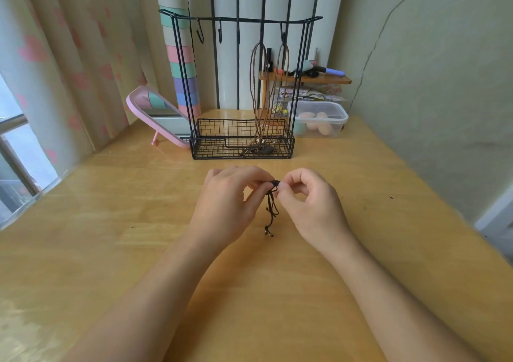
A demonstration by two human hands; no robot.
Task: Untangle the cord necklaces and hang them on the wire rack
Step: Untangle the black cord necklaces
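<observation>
A black cord necklace (271, 209) hangs bunched between my two hands above the wooden table (111, 223). My left hand (230, 203) pinches its top from the left. My right hand (308, 203) pinches the same knot from the right. Its beaded ends dangle down to the tabletop. Behind them stands the black wire rack (241, 89) with hooks along its top bar. Brown cord necklaces (263, 92) hang from hooks on the right side, and their pendants lie in the rack's basket.
A pink-framed mirror (155, 117) leans left of the rack. A clear plastic box (319, 121) with egg-shaped items sits to its right, in front of a small wooden shelf (305, 79) holding cosmetics. Curtains and a window are at the left.
</observation>
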